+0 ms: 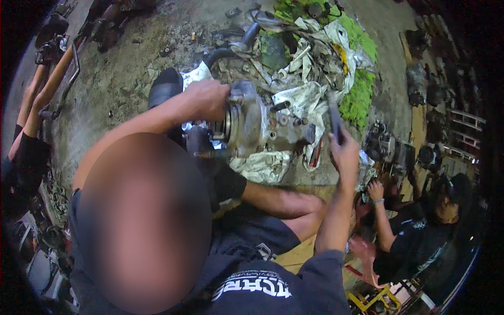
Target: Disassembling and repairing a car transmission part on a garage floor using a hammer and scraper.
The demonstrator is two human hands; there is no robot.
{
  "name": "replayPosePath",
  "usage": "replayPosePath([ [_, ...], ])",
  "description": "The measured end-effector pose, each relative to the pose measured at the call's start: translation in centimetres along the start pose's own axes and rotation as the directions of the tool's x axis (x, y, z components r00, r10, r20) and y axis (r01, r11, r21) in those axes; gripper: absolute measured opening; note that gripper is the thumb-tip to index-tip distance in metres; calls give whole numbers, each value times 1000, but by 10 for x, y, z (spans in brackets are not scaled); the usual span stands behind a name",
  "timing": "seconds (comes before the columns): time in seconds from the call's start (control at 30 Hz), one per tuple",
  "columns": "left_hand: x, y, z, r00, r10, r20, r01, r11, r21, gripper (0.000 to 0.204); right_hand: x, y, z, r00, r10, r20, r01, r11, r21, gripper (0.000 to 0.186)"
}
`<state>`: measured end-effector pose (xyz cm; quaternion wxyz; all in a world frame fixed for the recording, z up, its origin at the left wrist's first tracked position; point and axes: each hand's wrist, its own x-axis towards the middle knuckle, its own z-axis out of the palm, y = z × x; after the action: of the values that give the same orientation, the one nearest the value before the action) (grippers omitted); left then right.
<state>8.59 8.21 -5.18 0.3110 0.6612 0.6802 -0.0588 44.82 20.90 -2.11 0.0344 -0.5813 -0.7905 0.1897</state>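
Note:
A grey, greasy metal housing point(257, 123) with a round flange on its left and several stubs on its right sits on the floor before me. My left hand point(207, 100) is closed right at the upper left edge of this housing; its fingertips, and whatever they hold, are hidden. Off to the right, my right hand point(345, 153) is wrapped round a slim, dark hand tool point(335, 115). That tool points away from me, apart from the housing, and its far end is too blurred to name its kind.
Crumpled white plastic sheeting point(268, 167) lies by the housing, with more beyond it around a dark hose point(220, 54). A bright green mat point(359, 94) lies far right. Another person point(420, 231) is low at the right; someone else's legs point(39, 94) show at left.

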Motion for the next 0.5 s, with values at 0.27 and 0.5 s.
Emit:
replayPosePath([
  [0.27, -13, 14, -22, 990, 75, -120, -55, 985, 166, 23, -85, -9, 4, 996, 93, 8, -89, 923, 374, 45],
  [0.5, 3, 11, 2, 975, 118, -186, -83, 979, 186, 18, -17, 22, 19, 991, 117, 60, -127, 972, 199, 40],
])
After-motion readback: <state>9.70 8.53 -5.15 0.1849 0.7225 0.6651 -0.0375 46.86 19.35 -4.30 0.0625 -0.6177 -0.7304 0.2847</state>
